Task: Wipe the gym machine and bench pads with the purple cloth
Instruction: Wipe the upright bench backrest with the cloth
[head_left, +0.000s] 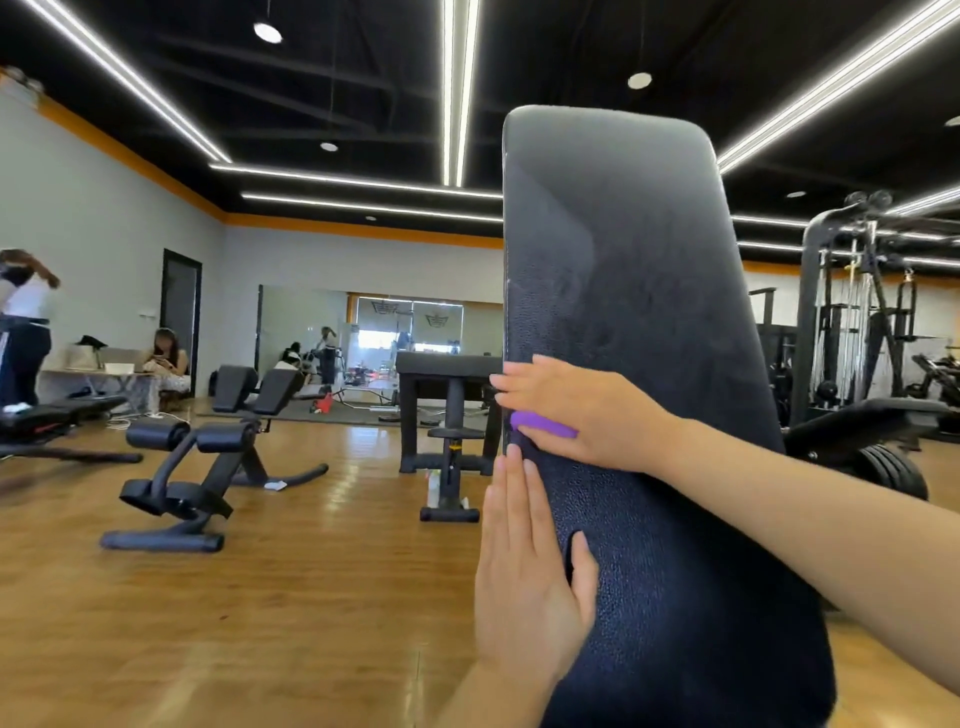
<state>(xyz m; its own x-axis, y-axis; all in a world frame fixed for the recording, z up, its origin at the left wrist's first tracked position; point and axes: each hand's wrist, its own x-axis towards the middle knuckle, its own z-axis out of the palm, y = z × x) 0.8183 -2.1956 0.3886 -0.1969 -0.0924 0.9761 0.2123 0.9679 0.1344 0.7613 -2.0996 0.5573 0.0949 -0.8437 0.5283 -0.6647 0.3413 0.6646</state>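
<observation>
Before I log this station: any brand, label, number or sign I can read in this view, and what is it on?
No text is readable in this view.
Back pad: no label or brand visible on the face being wiped.
Purple cloth, under the right hand: no tag visible.
Crown-like emblems on the far glass: too small and blurred to read.
Cable machine: no legible markings.

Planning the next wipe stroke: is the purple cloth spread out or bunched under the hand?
Bunched: only a small purple cloth lump shows beneath the right hand pressing the bench pad.
</observation>
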